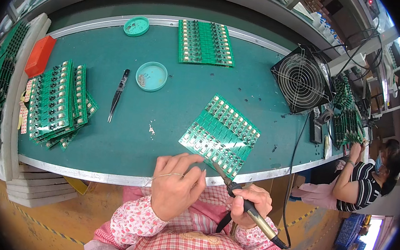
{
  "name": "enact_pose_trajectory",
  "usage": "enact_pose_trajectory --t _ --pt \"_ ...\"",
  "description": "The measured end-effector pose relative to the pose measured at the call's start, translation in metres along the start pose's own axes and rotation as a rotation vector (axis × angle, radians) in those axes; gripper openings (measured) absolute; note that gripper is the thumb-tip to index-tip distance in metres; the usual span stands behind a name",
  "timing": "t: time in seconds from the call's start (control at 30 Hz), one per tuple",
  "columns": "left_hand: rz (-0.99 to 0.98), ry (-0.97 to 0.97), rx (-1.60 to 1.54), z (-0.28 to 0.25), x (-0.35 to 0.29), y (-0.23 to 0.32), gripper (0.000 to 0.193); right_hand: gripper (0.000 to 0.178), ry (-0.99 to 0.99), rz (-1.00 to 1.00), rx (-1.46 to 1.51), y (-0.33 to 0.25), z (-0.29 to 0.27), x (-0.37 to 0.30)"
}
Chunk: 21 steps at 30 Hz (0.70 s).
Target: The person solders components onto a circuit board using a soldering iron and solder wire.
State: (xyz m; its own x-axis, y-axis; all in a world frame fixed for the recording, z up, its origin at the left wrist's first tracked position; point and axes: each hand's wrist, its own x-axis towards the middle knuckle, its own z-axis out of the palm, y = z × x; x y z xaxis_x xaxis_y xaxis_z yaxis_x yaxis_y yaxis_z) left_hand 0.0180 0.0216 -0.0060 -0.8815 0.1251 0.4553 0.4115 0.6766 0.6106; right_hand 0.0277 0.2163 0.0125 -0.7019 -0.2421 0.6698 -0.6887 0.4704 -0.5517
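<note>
A green circuit board panel with rows of small parts lies tilted near the table's front edge. My right hand is wrapped round a soldering iron, whose tip points at the panel's near edge. Beside it, my left hand is closed, fingertips close to the same edge. A thin solder wire runs across its fingers; the wire's end is hard to see. Black tweezers rest to the left, with a scatter of small white bits nearby.
Stacked panels and a red box stand left. At the back are another panel and a green dish; a second dish sits nearer. A fan stands right, near a cable. Further right a person works.
</note>
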Motion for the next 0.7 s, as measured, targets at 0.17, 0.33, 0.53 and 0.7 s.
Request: enact_pose_trajectory --t 0.17,0.33,0.53,0.7 --pt "0.004 -0.009 0.000 -0.0009 0.0001 -0.0003 0.013 0.019 -0.048 0.003 -0.011 0.0030 0.0009 -0.0013" --pt "-0.005 -0.016 -0.001 0.0002 0.0000 -0.0001 0.014 0.020 -0.059 0.009 -0.013 0.0029 0.0012 -0.0005" --pt "-0.002 -0.012 0.032 0.0014 0.0015 0.0014 0.013 0.022 -0.069 0.017 -0.032 0.0007 0.0040 0.0009" --pt "-0.010 -0.008 0.037 0.0018 0.0002 0.0010 0.012 0.024 -0.135 -0.056 -0.099 -0.0034 0.0045 0.0066"
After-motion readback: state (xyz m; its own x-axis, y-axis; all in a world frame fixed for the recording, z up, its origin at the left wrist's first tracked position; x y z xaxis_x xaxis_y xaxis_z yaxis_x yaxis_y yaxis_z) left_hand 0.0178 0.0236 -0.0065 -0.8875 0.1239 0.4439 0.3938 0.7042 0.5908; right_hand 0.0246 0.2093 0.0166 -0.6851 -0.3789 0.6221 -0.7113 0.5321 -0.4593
